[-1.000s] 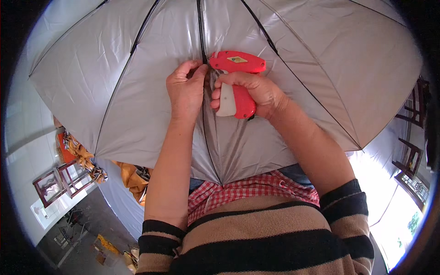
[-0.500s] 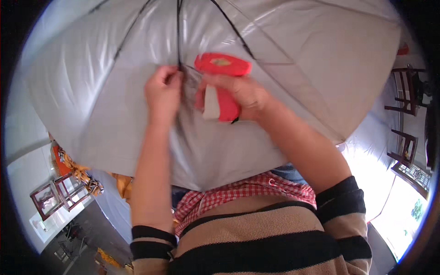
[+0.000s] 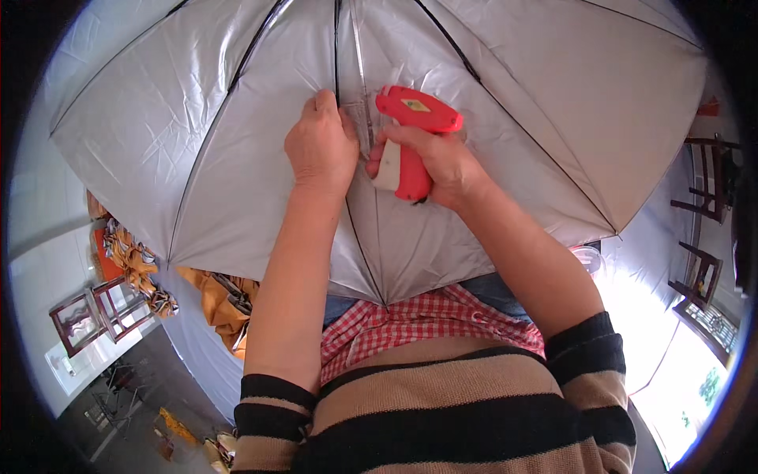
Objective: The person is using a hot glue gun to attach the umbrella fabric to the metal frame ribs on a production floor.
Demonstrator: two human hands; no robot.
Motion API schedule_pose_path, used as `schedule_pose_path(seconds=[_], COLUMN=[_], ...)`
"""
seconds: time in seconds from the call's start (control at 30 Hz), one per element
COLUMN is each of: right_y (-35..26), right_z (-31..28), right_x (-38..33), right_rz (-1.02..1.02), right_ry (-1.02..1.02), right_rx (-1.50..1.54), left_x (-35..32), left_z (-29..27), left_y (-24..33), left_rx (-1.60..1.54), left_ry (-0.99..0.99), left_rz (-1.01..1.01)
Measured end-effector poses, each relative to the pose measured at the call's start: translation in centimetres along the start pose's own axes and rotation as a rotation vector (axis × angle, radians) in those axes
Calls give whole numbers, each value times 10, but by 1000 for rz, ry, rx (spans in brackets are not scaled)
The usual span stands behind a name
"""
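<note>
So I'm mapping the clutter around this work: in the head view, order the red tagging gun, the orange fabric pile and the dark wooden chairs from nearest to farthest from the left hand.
1. Red tagging gun, just right of the left hand, gripped by the right hand.
2. Orange fabric pile, below and left, under the silver umbrella.
3. Dark wooden chairs, far right edge.

Your left hand (image 3: 320, 150) pinches the silver fabric of the open umbrella canopy (image 3: 197, 142) beside a black rib. Your right hand (image 3: 438, 162) grips a red plastic tagging gun (image 3: 410, 130), its nose against that pinched fold. Wooden chairs (image 3: 699, 186) stand at right.
</note>
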State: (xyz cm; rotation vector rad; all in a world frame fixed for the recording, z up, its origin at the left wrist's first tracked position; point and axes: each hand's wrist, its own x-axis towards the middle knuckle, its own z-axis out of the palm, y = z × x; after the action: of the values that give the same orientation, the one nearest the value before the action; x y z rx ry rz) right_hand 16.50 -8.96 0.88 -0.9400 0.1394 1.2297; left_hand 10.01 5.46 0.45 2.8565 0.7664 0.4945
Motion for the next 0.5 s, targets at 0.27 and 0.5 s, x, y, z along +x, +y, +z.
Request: schedule_pose_path(seconds=[0.27,0.5], right_y=[-4,-5], right_z=[0,-1], right_x=[8,4], right_rz=[26,-17], right_ry=[-37,-45], right_rx=[-1,-86], left_x=[-4,-6], left_z=[17,9], left_y=[-2,2], left_rx=[-718,-974], left_ry=[79,-44], left_rz=[-255,-470])
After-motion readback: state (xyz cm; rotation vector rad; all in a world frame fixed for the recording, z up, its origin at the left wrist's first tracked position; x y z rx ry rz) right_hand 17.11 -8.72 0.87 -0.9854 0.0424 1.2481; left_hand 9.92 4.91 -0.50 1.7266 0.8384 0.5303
